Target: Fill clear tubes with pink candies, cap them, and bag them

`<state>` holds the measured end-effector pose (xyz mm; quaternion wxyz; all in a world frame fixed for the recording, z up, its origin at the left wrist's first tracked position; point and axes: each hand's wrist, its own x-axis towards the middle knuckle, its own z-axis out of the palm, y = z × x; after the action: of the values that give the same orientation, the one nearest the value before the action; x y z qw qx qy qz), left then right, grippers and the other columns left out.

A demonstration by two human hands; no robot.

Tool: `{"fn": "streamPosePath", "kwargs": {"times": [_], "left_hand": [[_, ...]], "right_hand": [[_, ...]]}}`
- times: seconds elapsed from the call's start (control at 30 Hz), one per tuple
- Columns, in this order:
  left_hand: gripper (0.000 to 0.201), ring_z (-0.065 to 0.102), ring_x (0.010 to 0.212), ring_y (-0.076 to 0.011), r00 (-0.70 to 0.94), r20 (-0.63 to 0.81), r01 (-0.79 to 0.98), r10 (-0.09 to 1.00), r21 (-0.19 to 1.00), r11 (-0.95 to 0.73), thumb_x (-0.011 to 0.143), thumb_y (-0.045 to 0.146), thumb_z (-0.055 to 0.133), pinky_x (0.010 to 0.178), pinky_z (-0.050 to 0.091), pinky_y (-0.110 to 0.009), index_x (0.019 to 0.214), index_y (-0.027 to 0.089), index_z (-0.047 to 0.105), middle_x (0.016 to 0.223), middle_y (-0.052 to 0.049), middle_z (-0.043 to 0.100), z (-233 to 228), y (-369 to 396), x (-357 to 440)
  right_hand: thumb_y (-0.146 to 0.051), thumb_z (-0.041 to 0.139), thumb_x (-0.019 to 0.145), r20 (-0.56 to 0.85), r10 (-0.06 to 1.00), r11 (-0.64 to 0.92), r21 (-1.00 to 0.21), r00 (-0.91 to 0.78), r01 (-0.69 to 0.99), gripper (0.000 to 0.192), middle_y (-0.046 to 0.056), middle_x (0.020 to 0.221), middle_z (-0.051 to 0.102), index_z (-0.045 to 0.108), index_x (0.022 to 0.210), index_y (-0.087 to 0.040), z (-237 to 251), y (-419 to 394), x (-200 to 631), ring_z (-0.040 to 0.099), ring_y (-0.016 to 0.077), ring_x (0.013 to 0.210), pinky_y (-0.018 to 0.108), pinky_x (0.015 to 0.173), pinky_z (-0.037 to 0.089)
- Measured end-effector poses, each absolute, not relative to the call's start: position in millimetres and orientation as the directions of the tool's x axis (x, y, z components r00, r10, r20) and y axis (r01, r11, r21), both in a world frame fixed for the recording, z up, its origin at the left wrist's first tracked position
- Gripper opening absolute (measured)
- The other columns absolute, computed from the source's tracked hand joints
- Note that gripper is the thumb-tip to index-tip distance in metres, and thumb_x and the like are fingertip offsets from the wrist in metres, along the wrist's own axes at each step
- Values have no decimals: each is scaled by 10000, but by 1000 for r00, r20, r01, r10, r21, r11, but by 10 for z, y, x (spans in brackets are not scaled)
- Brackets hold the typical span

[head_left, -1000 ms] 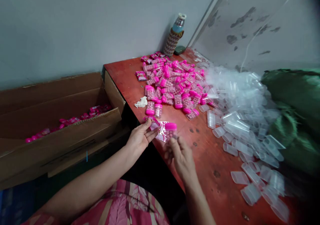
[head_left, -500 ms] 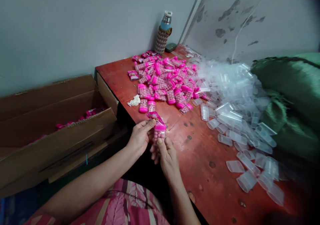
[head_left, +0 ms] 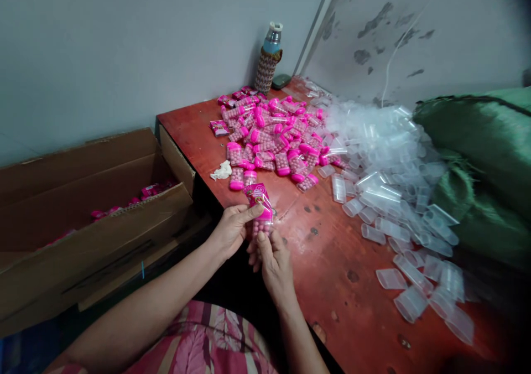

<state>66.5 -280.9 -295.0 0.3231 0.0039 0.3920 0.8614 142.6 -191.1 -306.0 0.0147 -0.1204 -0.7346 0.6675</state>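
Observation:
In front of me, over the table's near edge, I hold a small clear candy container (head_left: pixel 260 227) with pink balls inside. My right hand (head_left: pixel 275 260) grips its lower part between thumb and fingers. A pink printed plastic sleeve (head_left: pixel 258 192) covers the container's upper end and stands up above it. My left hand (head_left: pixel 234 227) pinches this sleeve, thumb on its front face; the fingers behind are partly hidden. Just beyond my hands lies a pile of similar pink-capped candy containers (head_left: pixel 269 141). One loose printed sleeve (head_left: pixel 219 128) lies at the pile's left side.
Empty clear plastic tubes (head_left: pixel 385 197) are heaped on the right of the red table (head_left: pixel 327 263), beside a green sack (head_left: pixel 481 169). To the left stands an open cardboard box (head_left: pixel 95 235) with pink items inside. A flask (head_left: pixel 268 58) in a knitted cover stands behind the pile.
The printed sleeve, folded over at its top before, now stands flatter and straighter over the container's upper end. My left thumb has moved slightly down and right onto its face.

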Motion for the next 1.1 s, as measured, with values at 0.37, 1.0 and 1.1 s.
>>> {"fn": "streamPosePath", "kwargs": {"times": [0.37,1.0,1.1], "left_hand": [[236,546,451,-122,-829,-268,-477,490,795,-373,622,304,696,424,422,-218,607,77,630,537,-56,613,-2885,-2837,607],[211,485,458,-85,-833,-284,-512,475,719,-469,626,265,700,436,388,-208,638,70,622,545,-26,554,-2949,-2856,746],[229,403,400,-53,-819,-302,-542,488,686,-486,638,288,693,368,306,-179,650,74,611,505,1,503,-2975,-2803,849]], "right_hand": [[-402,443,841,-90,251,140,-982,-964,128,234,-27,603,513,466,809,-171,-3062,-1865,1410,464,49,416,133,350,363],[-330,521,816,-139,280,-245,-967,-950,69,195,31,772,613,513,906,-158,-3067,-1892,1453,584,104,586,232,544,500],[-327,565,786,-135,393,-231,-972,-910,45,202,16,731,617,512,886,-159,-3083,-1907,1430,587,106,552,235,521,502]]}}
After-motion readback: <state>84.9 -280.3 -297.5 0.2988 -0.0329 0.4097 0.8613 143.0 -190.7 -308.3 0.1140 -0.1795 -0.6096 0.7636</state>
